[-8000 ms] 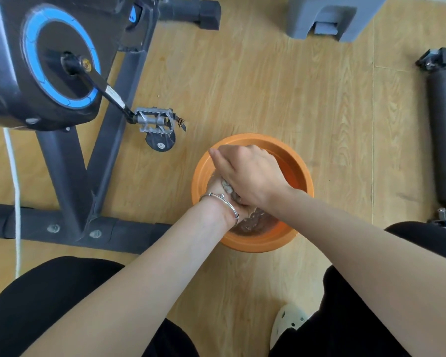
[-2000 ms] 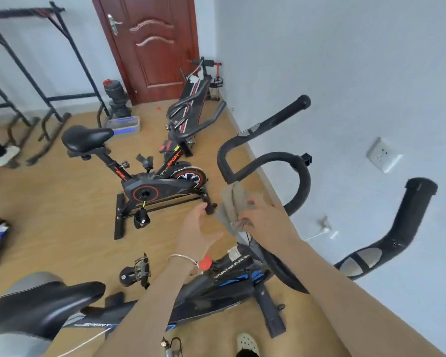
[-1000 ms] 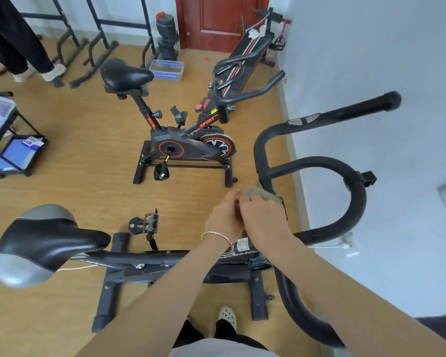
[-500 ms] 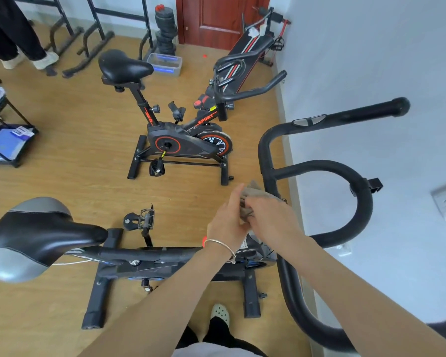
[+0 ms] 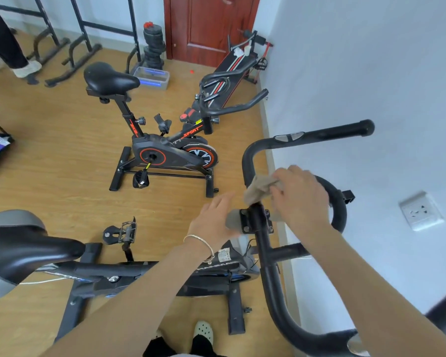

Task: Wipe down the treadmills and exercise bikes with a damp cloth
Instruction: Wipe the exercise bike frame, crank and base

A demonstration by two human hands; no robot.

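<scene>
Our right grip (image 5: 299,199) is curled around the cloth (image 5: 260,188), pinching it in a bunch against the handlebar (image 5: 249,155) of the near exercise bike (image 5: 139,271), just above the handlebar's centre clamp (image 5: 255,219). Our left grip (image 5: 213,222) lies loose with fairly straight fingers, left of the handlebar beside the cloth's hanging end. We cannot tell whether it touches the cloth. A second bike (image 5: 170,153) stands beyond the handlebar.
</scene>
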